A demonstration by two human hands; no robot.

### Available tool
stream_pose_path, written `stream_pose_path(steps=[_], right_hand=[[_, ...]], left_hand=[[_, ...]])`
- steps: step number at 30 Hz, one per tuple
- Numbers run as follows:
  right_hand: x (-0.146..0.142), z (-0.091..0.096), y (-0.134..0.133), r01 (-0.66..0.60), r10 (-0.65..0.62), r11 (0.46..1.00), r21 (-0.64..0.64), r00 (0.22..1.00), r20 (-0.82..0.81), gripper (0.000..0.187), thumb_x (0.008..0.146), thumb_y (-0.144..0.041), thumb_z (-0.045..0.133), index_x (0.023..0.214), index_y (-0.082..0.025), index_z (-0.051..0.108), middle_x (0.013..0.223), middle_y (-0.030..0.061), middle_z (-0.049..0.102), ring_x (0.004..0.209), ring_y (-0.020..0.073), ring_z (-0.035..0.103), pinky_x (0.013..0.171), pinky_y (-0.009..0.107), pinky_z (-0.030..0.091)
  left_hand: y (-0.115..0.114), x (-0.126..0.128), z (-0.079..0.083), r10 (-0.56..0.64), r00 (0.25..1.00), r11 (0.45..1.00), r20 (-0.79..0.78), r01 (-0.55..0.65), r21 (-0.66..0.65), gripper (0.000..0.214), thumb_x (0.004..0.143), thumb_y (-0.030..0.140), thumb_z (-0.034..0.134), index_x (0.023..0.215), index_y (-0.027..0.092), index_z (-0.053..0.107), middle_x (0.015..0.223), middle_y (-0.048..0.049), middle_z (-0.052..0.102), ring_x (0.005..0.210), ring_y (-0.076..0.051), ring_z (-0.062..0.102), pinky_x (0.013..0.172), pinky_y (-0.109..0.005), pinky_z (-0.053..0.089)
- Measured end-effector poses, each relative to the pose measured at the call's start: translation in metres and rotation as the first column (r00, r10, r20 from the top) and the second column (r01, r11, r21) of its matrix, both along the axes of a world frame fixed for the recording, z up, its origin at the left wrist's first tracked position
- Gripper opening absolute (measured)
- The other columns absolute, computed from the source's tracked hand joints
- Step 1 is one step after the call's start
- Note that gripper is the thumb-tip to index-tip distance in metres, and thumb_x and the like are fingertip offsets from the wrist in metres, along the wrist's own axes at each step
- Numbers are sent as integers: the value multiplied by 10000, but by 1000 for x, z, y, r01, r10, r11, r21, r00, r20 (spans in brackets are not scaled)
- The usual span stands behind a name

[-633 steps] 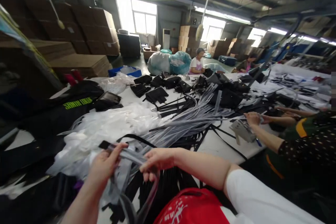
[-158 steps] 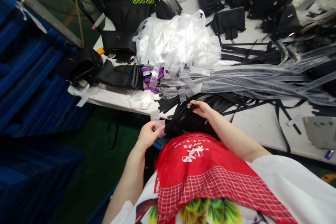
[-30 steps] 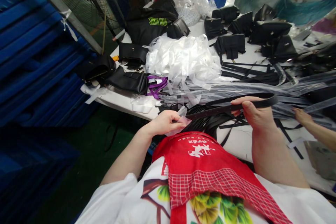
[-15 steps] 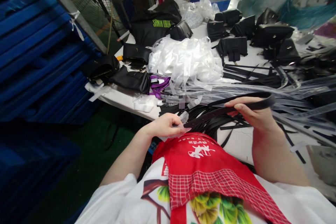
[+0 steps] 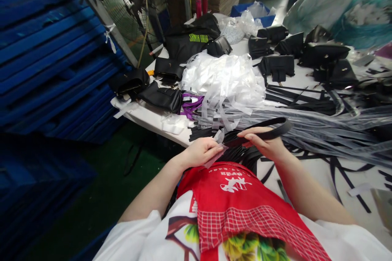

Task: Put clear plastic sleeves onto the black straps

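Note:
My left hand (image 5: 202, 151) is pinched shut on a small clear plastic sleeve (image 5: 218, 138) at the near edge of the white table (image 5: 309, 171). My right hand (image 5: 263, 142) is closed on a black strap (image 5: 269, 129), which is doubled over into a loop at its right end. The strap's near end meets the sleeve between my two hands. Beneath my hands lies a bundle of more black straps (image 5: 245, 157). Just beyond them are long clear sleeves holding straps (image 5: 312, 126).
A heap of white plastic strips (image 5: 223, 75) sits mid-table, with black bags (image 5: 275, 65) behind it and black pouches (image 5: 159, 96) at the left corner. Blue pallets (image 5: 52, 57) stand at the left. Large filled plastic sacks (image 5: 330, 4) are at the far right.
My right hand has slid left along the strap toward my left hand, and the loop has come closer. The view has tilted up a little. Another person's hand at the right is gone.

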State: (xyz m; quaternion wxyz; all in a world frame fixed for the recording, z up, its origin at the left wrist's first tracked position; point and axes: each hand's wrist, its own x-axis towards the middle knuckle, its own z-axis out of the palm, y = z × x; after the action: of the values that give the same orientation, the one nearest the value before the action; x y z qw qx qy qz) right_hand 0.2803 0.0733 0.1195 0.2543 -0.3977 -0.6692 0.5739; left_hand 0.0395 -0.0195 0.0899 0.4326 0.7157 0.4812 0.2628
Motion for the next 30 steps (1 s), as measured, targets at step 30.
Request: stream_pose_path(steps=[30], right_hand=[[-100, 16, 21, -88, -230, 903, -421, 728, -646, 256, 780, -373, 766, 984, -231, 705, 468, -108, 423, 493, 66, 486, 789, 259, 537]], left_hand=[[-33, -10, -8, 250, 839, 915, 484, -41, -401, 565, 883, 683, 447, 919, 134, 577, 569, 61, 463, 402, -57, 427, 389, -166, 320]])
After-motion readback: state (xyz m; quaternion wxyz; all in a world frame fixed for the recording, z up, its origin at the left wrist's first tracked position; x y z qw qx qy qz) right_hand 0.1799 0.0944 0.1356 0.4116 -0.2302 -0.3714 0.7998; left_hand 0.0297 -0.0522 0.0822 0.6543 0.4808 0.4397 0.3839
